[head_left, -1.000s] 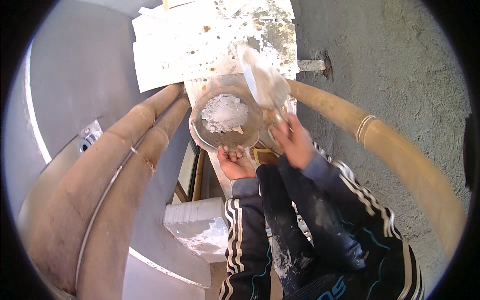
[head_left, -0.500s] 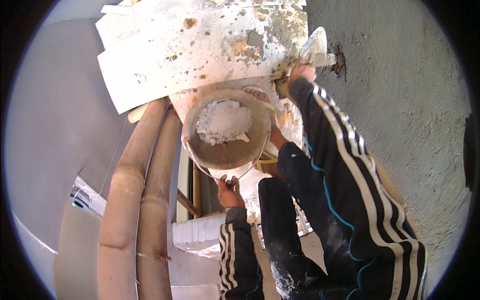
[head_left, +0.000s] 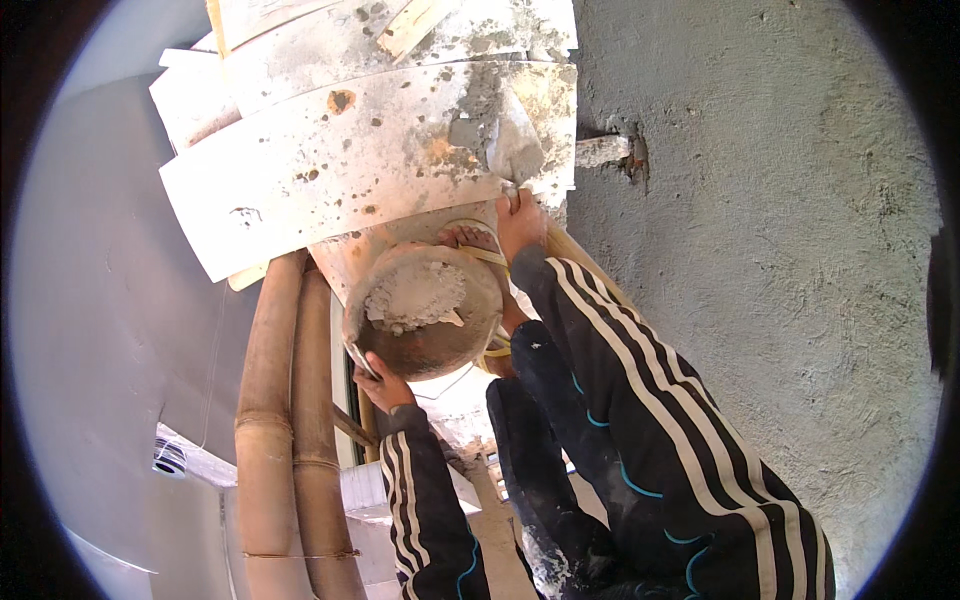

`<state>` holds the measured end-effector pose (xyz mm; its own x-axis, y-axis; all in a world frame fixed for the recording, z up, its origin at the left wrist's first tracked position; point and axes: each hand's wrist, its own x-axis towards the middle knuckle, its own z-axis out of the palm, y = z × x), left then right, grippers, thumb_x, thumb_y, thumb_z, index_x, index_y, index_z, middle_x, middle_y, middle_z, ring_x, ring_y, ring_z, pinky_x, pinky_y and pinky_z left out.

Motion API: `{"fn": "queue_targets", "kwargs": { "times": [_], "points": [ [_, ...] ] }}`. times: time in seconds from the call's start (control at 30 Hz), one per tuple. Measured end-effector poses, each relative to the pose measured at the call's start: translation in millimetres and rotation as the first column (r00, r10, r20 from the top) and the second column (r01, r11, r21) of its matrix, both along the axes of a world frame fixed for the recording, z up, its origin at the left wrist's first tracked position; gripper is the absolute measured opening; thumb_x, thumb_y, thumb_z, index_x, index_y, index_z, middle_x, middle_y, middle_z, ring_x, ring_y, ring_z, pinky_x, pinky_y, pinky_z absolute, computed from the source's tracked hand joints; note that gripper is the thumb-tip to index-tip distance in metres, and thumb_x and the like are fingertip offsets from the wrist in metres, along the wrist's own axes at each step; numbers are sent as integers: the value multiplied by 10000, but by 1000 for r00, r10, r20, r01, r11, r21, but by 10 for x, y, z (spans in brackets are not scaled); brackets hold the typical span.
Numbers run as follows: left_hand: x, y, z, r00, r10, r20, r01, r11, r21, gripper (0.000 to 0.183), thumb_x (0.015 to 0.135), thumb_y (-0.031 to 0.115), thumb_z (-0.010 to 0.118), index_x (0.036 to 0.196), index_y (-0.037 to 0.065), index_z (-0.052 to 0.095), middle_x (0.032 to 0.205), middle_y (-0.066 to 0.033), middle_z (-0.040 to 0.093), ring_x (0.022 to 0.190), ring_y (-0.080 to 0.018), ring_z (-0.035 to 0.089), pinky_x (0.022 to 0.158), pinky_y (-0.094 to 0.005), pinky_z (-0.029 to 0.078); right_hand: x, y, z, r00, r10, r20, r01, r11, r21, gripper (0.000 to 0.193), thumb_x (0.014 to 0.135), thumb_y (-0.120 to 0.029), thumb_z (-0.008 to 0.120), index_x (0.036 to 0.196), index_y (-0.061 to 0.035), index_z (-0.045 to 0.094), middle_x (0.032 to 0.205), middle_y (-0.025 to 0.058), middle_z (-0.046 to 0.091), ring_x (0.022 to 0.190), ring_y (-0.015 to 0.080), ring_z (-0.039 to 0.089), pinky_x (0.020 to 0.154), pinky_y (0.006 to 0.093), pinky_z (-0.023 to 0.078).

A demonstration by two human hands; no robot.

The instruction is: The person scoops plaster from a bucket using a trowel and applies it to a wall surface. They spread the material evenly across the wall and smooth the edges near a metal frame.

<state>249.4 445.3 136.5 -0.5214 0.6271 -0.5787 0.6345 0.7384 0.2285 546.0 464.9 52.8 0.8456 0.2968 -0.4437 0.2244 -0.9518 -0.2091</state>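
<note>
Bucket taken as landmark. The round bucket (head_left: 440, 352) sits in front of the person, its mouth toward the viewer; a pale, lumpy mix (head_left: 415, 295) covers the far part of its inside, leaving the near wall bare. The left hand (head_left: 388, 386) is at the bucket's near-left rim, thumb and fingers clamped on the edge; the exact finger contact is partly hidden. The right hand (head_left: 522, 224) is beyond the bucket and to its right, apart from it, fingers closed around the handle of a trowel (head_left: 515, 145). The blade points away from the bucket, over the right end of a pale spotted sheet (head_left: 290, 165); whether it touches the sheet cannot be told. A sandalled foot (head_left: 470, 238) shows just behind the bucket's far rim. Two bamboo poles (head_left: 318, 440) run side by side to the left of the bucket and nearer the person; a rough grey wall (head_left: 760, 220) rises well to its right. Markings: a small dark mark on the sheet, left of and beyond the bucket, is too small to read; the dark sleeves (head_left: 660, 400) carry pale stripes and thin teal lines.
</note>
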Motion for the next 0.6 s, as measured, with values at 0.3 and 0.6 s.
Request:
{"fn": "queue_targets", "kwargs": {
  "times": [0.3,0.6],
  "points": [
    [-57,-725,-82,902,387,191,-378,922,-80,768,822,625,551,1113,-79,457,1036,-211,537,917,-271,528,827,-372,426,1304,-76,-490,965,-263,-8,262,956,130,437,885,-397,440,989,16,536,848,267,626,816,474,590,764,529,445],
    [-244,-495,-43,848,414,330,-427,904,-38,535,845,468,635,1020,-18,493,1065,-125,547,882,-196,531,820,-344,437,1034,47,55,789,528,-315,-548,836,28,335,891,-373,493,1060,-86,532,816,231,636,751,435,617,663,526,492]
  ]
}}
